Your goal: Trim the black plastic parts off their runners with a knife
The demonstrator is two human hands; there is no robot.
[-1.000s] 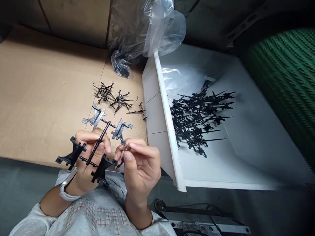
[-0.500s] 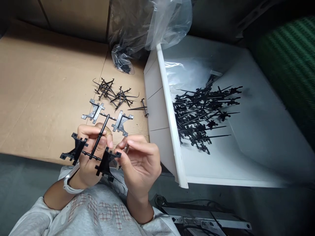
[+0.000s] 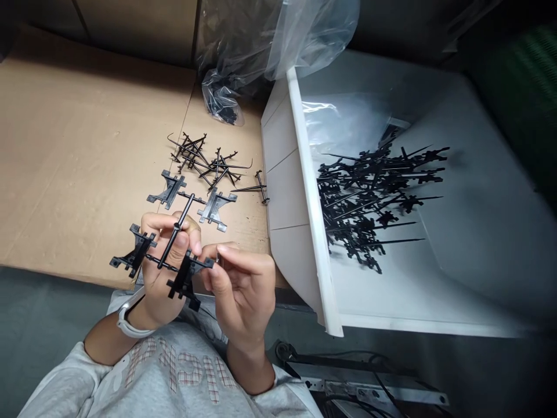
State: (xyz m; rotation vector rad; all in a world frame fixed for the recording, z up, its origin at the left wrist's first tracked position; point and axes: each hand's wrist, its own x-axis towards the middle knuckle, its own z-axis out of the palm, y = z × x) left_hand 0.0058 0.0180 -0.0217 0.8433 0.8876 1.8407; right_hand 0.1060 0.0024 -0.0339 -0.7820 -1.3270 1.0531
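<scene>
From the head view, little has changed over the last second. My left hand [image 3: 167, 273] has kept its fingers [image 3: 152, 222] closed round the stem of the black moulded frame [image 3: 175, 244], held left of the white tray [image 3: 314, 232] and nearer to me than its near corner. The fingers [image 3: 237, 254] of my right hand [image 3: 241, 290] have stayed pinched at the bracket [image 3: 187, 280] on the frame's tray-side lower arm. The frame has only tipped a little and come closer to my chest. All four brackets are still on it, so I judge that this piece has not come free yet. Something small glints between my right fingertips, but I cannot tell what it is. Inside the tray a heap of black frames [image 3: 374, 203] lies towards its far side, on bare white floor. Past the tray's far left corner slumps a plastic bag [image 3: 270, 40], open, with a few small black pieces [image 3: 223, 109] in its lowest fold. Left of the tray, on the cardboard desk [image 3: 65, 145], lie the stripped runners [image 3: 209, 162], loose and in no container.
</scene>
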